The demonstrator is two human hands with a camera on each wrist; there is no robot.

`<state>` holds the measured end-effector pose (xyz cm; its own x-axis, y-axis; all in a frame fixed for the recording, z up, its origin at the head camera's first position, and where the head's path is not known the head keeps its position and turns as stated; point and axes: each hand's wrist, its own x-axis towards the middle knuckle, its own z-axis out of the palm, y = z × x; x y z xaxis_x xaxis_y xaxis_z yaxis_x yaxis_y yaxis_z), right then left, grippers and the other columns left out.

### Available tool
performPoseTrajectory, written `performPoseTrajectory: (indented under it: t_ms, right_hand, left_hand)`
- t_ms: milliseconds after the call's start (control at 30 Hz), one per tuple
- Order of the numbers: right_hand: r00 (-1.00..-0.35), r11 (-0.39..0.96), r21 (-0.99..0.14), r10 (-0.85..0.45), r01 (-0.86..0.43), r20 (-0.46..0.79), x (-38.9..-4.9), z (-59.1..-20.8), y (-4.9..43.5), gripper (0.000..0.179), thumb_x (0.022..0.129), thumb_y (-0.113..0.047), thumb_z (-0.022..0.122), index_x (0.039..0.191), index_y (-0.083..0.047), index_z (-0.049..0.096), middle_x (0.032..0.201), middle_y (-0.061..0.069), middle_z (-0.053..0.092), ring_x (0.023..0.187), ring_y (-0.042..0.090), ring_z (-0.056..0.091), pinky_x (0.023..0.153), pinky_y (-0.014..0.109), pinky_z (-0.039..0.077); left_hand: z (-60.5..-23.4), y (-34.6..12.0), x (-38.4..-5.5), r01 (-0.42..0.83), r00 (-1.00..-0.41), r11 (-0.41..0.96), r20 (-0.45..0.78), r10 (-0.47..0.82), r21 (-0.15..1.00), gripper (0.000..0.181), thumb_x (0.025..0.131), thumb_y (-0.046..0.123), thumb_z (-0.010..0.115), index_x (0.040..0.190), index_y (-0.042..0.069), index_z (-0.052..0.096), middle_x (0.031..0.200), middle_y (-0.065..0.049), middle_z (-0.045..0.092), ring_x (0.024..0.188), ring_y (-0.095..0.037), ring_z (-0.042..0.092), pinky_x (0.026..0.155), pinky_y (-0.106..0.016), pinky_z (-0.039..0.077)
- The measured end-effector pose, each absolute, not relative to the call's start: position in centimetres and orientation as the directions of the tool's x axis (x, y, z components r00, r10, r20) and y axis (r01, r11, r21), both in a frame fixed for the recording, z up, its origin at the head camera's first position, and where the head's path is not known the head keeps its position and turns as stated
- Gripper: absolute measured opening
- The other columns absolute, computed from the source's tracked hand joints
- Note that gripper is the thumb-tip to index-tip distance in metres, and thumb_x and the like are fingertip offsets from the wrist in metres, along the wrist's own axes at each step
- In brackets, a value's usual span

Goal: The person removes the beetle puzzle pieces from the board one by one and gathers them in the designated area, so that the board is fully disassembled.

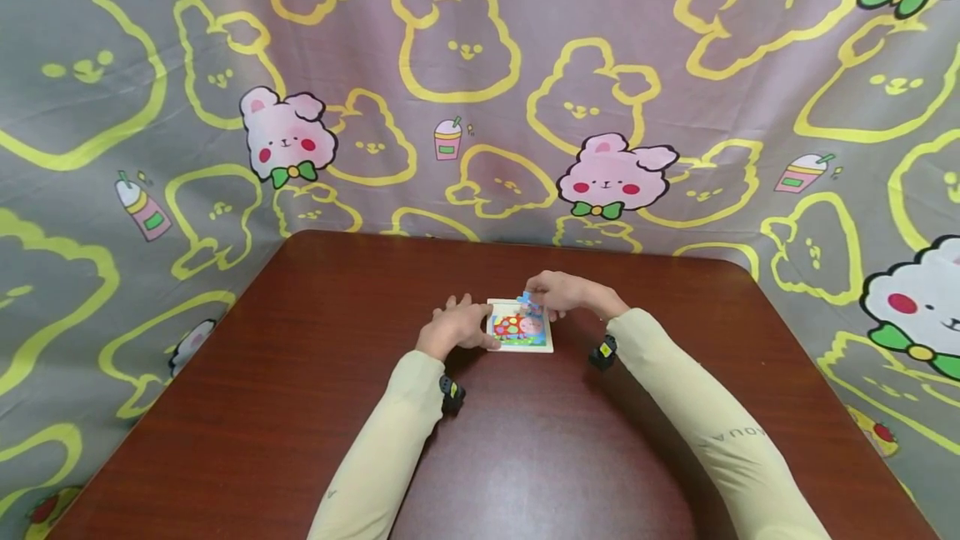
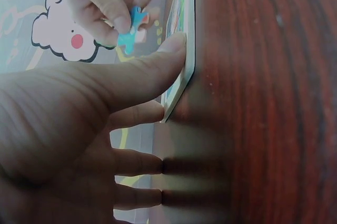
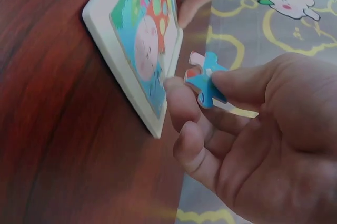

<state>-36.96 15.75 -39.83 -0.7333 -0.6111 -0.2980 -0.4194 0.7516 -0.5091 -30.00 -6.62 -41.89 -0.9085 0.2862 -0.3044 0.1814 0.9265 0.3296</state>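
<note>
A white-framed jigsaw puzzle (image 1: 520, 326) lies on the table, its picture showing a pink-faced, red-spotted ladybug on blue and green. In the head view a pale, unfilled band runs along its far side. At its left edge is my left hand (image 1: 455, 327), fingers spread and nearly straight. The left thumb (image 2: 174, 45) rests on the tray's rim, while other fingertips reach down to the tabletop. Over the far right corner, my right hand (image 1: 558, 291) pinches a blue jigsaw piece (image 3: 207, 80) between thumb and index finger. That piece also carries orange and pink patches and is tilted above the tray.
The brown wooden table (image 1: 337, 440) extends around the puzzle on all sides. Behind it and at both sides hangs a grey curtain (image 1: 510, 48) with cartoon rabbits. Both forearms wear pale sleeves (image 1: 397, 440), with small black cameras (image 1: 602, 352) at the wrists.
</note>
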Motion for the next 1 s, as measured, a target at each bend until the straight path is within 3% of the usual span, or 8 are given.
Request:
performPoseTrajectory:
  t_ms: [300,667,1000]
  right_hand:
    - [-0.722,0.738,-0.549,-0.617,-0.393,-0.314,-36.8,-38.9,18.2,0.02,0.102,-0.013,0.05,0.111,-0.003,0.066,0.087,0.018,0.07,0.067,0.039,0.067,0.063,0.05,0.057]
    - [-0.739,0.741,-0.58,-0.591,-0.338,-0.324,-37.1,-38.6,21.3,0.011,0.099,-0.011,0.057,0.099,-0.004,0.066,0.081,0.011,0.069,0.057,0.02,0.065,0.061,0.045,0.057]
    - [-0.749,0.752,-0.588,-0.566,-0.297,-0.345,-37.0,-38.8,24.0,0.009,0.098,-0.007,0.058,0.096,-0.001,0.064,0.077,0.012,0.064,0.059,0.027,0.064,0.056,0.038,0.055]
  left_hand:
    - [-42.1,-6.6,-29.9,0.173,-0.91,0.92,-0.3,0.286,0.353,0.075,0.088,0.046,0.07,0.152,0.026,0.038,0.163,-0.018,0.018,0.151,-0.044,0.01,0.118,-0.062,0.019]
    - [-42.1,-6.7,-30.0,0.178,-0.914,0.921,-0.289,0.285,0.345,0.076,0.087,0.048,0.07,0.152,0.025,0.038,0.163,-0.018,0.02,0.15,-0.044,0.012,0.118,-0.062,0.02]
    - [-41.9,-6.6,-30.1,0.182,-0.91,0.92,-0.296,0.291,0.346,0.076,0.088,0.048,0.07,0.153,0.024,0.037,0.163,-0.018,0.019,0.15,-0.045,0.011,0.118,-0.062,0.019]
